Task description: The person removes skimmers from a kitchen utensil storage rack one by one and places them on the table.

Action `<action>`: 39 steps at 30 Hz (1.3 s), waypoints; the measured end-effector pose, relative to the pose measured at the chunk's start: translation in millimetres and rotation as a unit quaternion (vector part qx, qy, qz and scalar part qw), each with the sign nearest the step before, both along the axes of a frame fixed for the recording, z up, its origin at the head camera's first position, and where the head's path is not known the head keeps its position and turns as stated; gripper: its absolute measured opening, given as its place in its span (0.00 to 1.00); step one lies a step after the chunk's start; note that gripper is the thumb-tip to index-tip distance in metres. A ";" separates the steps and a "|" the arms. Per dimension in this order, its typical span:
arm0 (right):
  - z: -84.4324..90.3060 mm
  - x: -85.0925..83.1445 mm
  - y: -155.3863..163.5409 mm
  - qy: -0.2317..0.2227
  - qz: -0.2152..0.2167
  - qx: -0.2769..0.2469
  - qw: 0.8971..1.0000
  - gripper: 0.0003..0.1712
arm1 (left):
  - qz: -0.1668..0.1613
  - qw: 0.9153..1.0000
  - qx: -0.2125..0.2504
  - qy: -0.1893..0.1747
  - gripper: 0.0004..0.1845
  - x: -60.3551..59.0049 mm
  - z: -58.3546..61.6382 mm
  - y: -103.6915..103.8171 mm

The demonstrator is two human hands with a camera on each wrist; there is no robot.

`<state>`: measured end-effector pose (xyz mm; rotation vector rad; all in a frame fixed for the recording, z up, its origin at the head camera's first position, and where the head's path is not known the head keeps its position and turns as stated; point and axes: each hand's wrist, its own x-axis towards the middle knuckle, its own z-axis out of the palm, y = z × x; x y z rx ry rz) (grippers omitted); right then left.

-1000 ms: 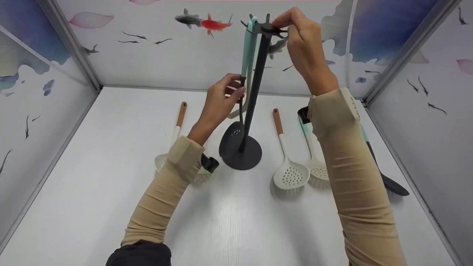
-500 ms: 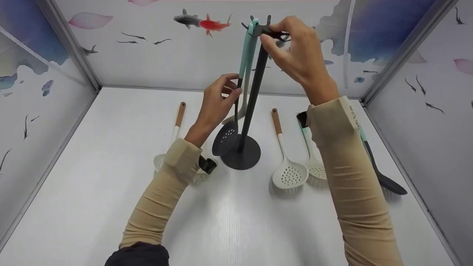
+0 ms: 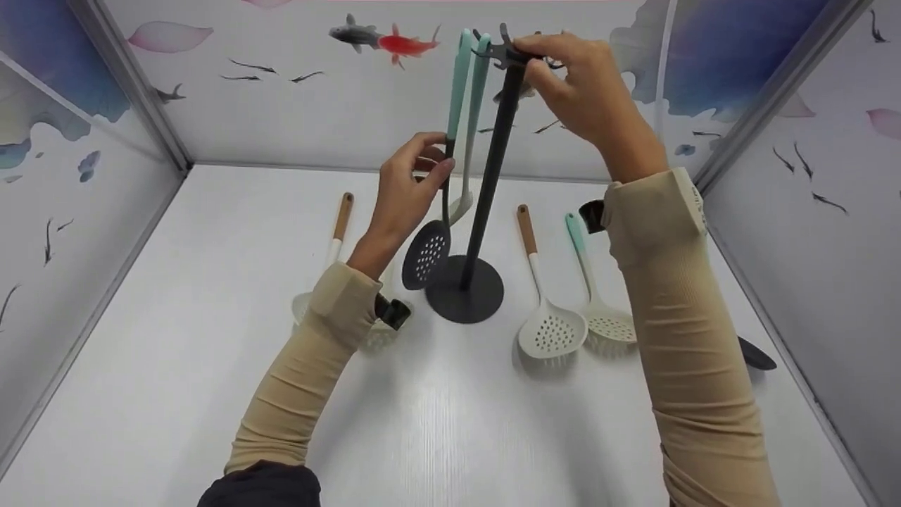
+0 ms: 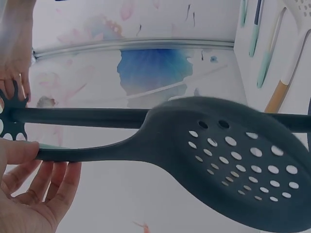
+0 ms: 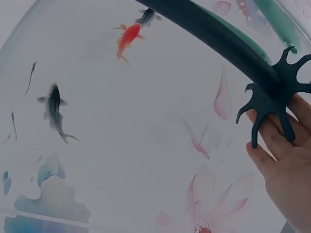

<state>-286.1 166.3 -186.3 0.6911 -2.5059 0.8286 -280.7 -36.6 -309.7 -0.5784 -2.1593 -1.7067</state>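
My left hand (image 3: pixel 412 179) pinches a black skimmer (image 3: pixel 427 255) at its neck, just under the mint handle. Its perforated head hangs down in front of the black utensil stand (image 3: pixel 493 151); the handle top is left of the hooks, apart from them. In the left wrist view, thumb and fingers grip the skimmer's thin shaft (image 4: pixel 92 154). My right hand (image 3: pixel 588 84) grips the stand's hooked top (image 3: pixel 501 55), its fingers behind the hooks in the right wrist view. A second mint-handled utensil (image 3: pixel 476 91), with a cream lower part, hangs on a hook.
Right of the stand's round base (image 3: pixel 464 310) lie a white skimmer (image 3: pixel 554 331) with a wooden handle and a cream skimmer (image 3: pixel 609 326) with a mint handle. My right sleeve mostly hides a dark utensil (image 3: pixel 757 353). A wooden-handled utensil (image 3: pixel 343 218) lies left. Printed walls surround the table.
The black skimmer's handle has come away from the hooks, to the left. My right thumb and fingers have changed their grip on the stand's top, which has shifted slightly right.
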 end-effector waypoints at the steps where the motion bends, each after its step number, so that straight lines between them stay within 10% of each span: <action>1: -0.9 -0.5 0.7 0.005 0.002 -0.002 1.000 0.20 | 0.003 1.000 -0.004 0.000 0.16 0.1 -0.7 -1.2; 22: -18.7 -2.4 -5.6 0.068 -0.036 -0.038 0.996 0.22 | 0.092 0.995 -0.019 -0.021 0.18 0.5 -23.7 -73.4; 39: -21.8 -5.3 -6.2 0.097 -0.037 -0.027 0.994 0.24 | 0.232 0.966 -0.029 -0.107 0.16 -10.8 -61.6 -160.5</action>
